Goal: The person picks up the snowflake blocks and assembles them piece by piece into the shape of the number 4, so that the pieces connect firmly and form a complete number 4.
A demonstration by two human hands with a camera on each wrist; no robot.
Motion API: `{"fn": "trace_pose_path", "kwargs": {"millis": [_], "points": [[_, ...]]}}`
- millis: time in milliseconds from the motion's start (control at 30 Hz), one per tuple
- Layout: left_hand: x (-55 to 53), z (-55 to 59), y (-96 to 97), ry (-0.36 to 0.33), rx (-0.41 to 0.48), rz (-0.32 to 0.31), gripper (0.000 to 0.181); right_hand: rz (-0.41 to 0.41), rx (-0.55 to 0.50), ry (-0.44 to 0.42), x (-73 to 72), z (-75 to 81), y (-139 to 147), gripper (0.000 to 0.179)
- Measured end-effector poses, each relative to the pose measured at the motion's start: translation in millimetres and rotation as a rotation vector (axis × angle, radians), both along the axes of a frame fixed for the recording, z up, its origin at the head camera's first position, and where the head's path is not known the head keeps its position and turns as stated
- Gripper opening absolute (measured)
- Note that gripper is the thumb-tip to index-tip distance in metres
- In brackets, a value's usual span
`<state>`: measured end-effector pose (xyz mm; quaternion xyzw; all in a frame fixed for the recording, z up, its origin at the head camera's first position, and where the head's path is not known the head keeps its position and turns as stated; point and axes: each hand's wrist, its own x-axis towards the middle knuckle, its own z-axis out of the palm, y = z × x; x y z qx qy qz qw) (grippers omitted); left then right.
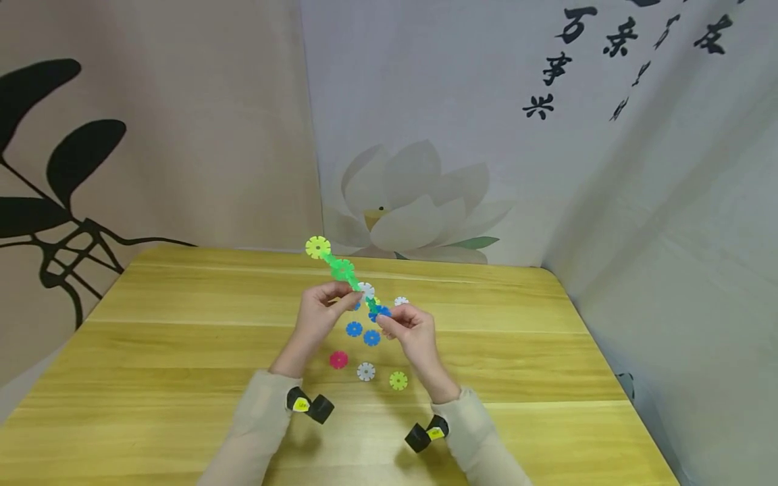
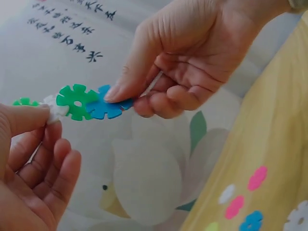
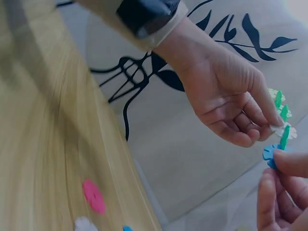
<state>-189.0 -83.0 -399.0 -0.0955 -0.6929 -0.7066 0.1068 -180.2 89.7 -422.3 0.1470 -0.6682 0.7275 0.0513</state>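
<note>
Above the table, both hands hold a slanting chain of notched plastic snowflake discs joined at their slots. A yellow disc (image 1: 318,247) tops its far end, followed by green discs (image 1: 343,270). My left hand (image 1: 322,314) pinches the white disc (image 2: 58,109) between thumb and fingers. Beyond it, a green disc (image 2: 72,102) meets the blue disc (image 2: 100,110) at the near end. Thumb and fingers of my right hand (image 1: 416,337) pinch that blue disc, hiding part of it.
Loose discs lie on the wooden table (image 1: 182,351) below the hands: blue discs (image 1: 354,329), a pink disc (image 1: 338,359), a white disc (image 1: 366,371) and a yellow-green disc (image 1: 398,381). Another white disc (image 1: 401,301) lies behind the right hand. Printed curtains (image 1: 425,101) stand behind the table.
</note>
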Motion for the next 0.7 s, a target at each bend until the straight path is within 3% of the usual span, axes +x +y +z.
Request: {"fn": "trace_pose_path", "kwargs": {"millis": [133, 233, 433, 567, 700], "points": [[0.6, 6.5, -1.3, 0.014, -0.068, 0.021, 0.013, 0.037, -0.079, -0.126, 1.0, -0.6, -5, 0.010], [1.1, 10.1, -1.7, 0.022, -0.079, 0.020, 0.015, 0.079, -0.149, -0.166, 2.3, -2.4, -10, 0.019], [2.8, 9.1, -5.9, 0.044, -0.094, -0.050, 0.016, 0.092, -0.256, -0.151, 3.2, -3.8, -17, 0.025], [5.3, 4.4, -8.0, 0.064, -0.194, -0.094, 0.015, 0.066, -0.312, -0.133, 2.9, -1.6, -21, 0.026], [5.8, 0.9, -7.3, 0.104, -0.258, -0.096, 0.012, 0.054, -0.341, -0.126, 3.0, -0.2, -25, 0.027]]}}
